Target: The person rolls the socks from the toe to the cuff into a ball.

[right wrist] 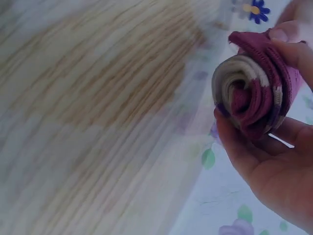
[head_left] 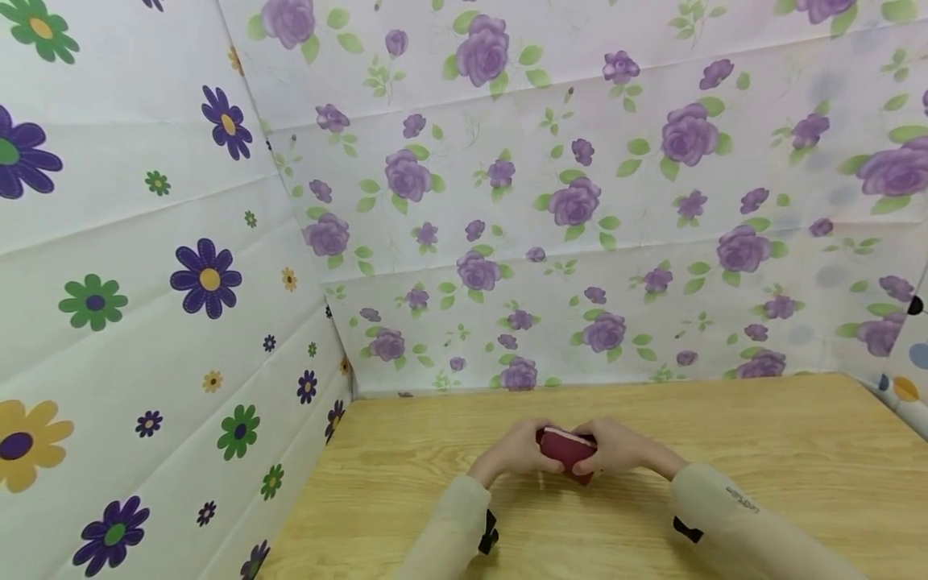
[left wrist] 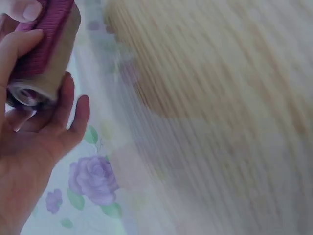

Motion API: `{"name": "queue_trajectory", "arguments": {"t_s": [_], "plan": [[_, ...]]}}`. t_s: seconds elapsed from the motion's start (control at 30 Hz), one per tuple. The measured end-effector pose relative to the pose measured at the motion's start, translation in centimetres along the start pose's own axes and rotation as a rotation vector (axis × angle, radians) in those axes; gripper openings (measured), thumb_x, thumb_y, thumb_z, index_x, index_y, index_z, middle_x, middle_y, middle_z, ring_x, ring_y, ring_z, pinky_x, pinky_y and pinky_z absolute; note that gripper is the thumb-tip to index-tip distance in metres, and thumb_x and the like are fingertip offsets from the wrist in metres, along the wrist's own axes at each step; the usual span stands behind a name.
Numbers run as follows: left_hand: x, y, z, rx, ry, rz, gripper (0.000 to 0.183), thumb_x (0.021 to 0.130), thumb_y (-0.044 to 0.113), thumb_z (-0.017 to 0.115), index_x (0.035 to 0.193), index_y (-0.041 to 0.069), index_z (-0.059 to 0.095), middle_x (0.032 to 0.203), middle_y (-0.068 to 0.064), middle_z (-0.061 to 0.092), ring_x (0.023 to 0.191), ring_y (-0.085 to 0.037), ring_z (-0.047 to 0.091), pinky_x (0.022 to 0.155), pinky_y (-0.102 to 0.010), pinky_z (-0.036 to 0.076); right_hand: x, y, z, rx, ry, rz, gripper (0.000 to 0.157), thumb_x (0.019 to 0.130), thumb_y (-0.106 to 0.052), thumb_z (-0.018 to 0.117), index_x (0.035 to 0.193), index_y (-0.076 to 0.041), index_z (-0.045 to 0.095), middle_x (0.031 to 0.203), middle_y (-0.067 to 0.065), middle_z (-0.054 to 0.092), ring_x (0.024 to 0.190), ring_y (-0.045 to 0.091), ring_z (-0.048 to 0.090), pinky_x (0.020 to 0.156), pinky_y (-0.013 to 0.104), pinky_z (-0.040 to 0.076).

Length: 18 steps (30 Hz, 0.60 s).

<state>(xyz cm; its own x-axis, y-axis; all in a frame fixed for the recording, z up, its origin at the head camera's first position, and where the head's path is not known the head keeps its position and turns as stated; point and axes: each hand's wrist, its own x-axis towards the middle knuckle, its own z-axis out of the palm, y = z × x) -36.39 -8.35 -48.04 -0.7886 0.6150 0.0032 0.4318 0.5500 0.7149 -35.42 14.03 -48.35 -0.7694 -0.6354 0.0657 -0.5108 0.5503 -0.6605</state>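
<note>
A rolled-up pair of maroon and cream knit socks (head_left: 567, 449) is held between both hands, just above the wooden table. The left hand (head_left: 524, 448) grips one end, thumb on the near side. At the other end, the right hand (head_left: 615, 445) grips it the same way. In the left wrist view, a ribbed maroon band and a beige side of the socks (left wrist: 48, 54) show, with the left hand's fingers around them. In the right wrist view, the coiled layers of the socks (right wrist: 247, 93) face the camera, between the right thumb and fingers.
The light wooden table (head_left: 406, 483) reaches back to a wall sheet (head_left: 442, 322) printed with purple roses. On the left stands another sheet (head_left: 181, 346) with purple, green and yellow flowers. Dark straps (head_left: 489, 533) show at both wrists under the pale sleeves.
</note>
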Motion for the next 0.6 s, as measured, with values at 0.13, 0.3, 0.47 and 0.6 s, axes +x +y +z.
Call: {"name": "queue_trajectory", "arguments": {"t_s": [0.13, 0.3, 0.47, 0.6], "plan": [[-0.3, -0.3, 0.0, -0.189, 0.037, -0.013, 0.055, 0.082, 0.018, 0.077, 0.131, 0.009, 0.053, 0.111, -0.001, 0.064, 0.094, -0.005, 0.059, 0.079, -0.022, 0.052, -0.2, 0.6, -0.3, 0.134, -0.004, 0.02, 0.049, 0.085, -0.032, 0.072, 0.122, -0.001, 0.062, 0.097, 0.004, 0.069, 0.071, 0.011, 0.063, 0.059, 0.035, 0.056], [-0.2, -0.6, 0.4, -0.405, 0.08, -0.021, 0.058, 0.088, 0.02, 0.072, 0.139, 0.006, 0.048, 0.119, -0.005, 0.064, 0.101, -0.01, 0.062, 0.088, -0.031, 0.053, -0.4, 0.9, -0.5, 0.311, -0.004, 0.028, 0.047, 0.09, -0.03, 0.068, 0.124, 0.001, 0.061, 0.096, 0.008, 0.07, 0.076, 0.025, 0.066, 0.066, 0.049, 0.055], [0.0, -0.4, 0.9, -0.634, 0.129, -0.018, 0.04, 0.091, 0.02, 0.068, 0.127, 0.007, 0.06, 0.118, -0.009, 0.066, 0.103, -0.014, 0.064, 0.095, -0.038, 0.052, -0.5, 0.8, -0.7, 0.457, 0.008, 0.059, 0.043, 0.094, -0.032, 0.062, 0.123, -0.001, 0.062, 0.103, 0.009, 0.07, 0.086, 0.03, 0.066, 0.075, 0.051, 0.054], [0.4, 0.2, 1.2, -0.8, 0.179, -0.029, 0.039, 0.092, 0.017, 0.066, 0.127, 0.002, 0.06, 0.12, -0.014, 0.064, 0.105, -0.017, 0.064, 0.094, -0.034, 0.053, -0.3, 0.6, -0.7, 0.527, 0.024, 0.085, 0.043, 0.096, -0.036, 0.059, 0.125, -0.004, 0.061, 0.112, 0.011, 0.069, 0.096, 0.031, 0.066, 0.083, 0.05, 0.052]]}}
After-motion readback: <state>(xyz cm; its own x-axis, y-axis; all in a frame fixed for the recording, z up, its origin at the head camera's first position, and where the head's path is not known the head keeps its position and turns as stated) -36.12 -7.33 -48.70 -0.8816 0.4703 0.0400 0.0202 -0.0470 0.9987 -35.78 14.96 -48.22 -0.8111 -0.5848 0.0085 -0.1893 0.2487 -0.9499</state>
